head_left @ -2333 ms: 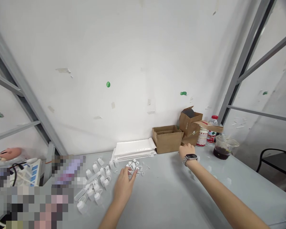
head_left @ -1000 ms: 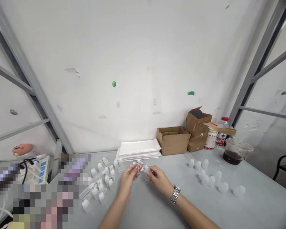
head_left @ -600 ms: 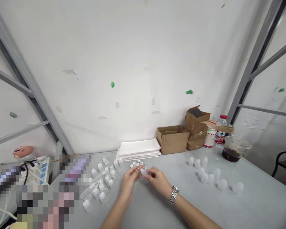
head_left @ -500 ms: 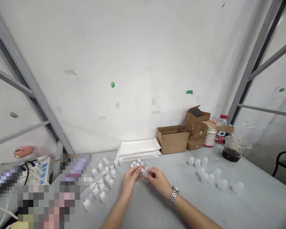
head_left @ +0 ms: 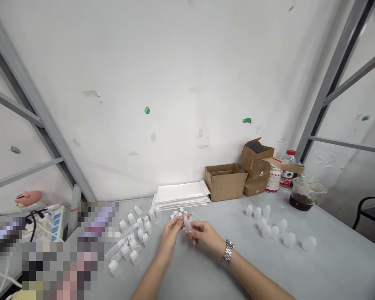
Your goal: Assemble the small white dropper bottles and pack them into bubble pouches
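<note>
In the head view, a small translucent plastic bottle is pinched between my two hands above the middle of the table. My left hand closes its fingertips on the upper end; whether a cap sits there is hard to make out. Lower down, the thumb and fingers of my right hand grip the bottle's body. Just behind them lie several small white caps. To the left stand several white-capped bottles with looped straps. Several uncapped bottles stand to the right.
White padded envelopes are stacked against the wall beside an open cardboard box. A brown carton, a red-capped bottle and a plastic bowl of dark liquid stand at back right. A power strip lies at left.
The held bottle has turned from lying tilted sideways to more upright. My right hand's fingers have shifted down around its body. My left hand stays almost in place.
</note>
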A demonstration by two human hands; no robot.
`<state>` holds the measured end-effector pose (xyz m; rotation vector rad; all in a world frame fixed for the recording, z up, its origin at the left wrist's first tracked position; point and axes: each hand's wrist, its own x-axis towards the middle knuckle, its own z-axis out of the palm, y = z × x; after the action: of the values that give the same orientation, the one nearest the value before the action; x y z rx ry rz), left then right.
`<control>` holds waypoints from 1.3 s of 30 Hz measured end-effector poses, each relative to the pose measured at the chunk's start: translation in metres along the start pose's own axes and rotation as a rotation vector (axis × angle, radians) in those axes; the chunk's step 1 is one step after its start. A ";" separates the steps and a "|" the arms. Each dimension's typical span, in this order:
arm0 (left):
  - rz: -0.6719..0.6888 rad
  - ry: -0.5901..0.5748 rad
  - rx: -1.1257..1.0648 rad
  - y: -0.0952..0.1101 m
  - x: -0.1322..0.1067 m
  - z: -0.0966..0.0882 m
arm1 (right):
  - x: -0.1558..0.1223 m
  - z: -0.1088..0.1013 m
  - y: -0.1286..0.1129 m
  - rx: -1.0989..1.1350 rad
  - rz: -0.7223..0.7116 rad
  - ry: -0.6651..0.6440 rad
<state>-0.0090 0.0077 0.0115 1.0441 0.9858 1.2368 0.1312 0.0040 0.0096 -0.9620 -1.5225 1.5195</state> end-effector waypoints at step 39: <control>-0.113 -0.135 -0.380 0.003 -0.011 0.013 | -0.014 0.013 -0.001 -0.652 -0.259 0.450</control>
<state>0.0019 -0.0044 0.0173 0.7517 0.6628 1.1869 0.1256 -0.0137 0.0103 -1.2967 -1.7379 0.5602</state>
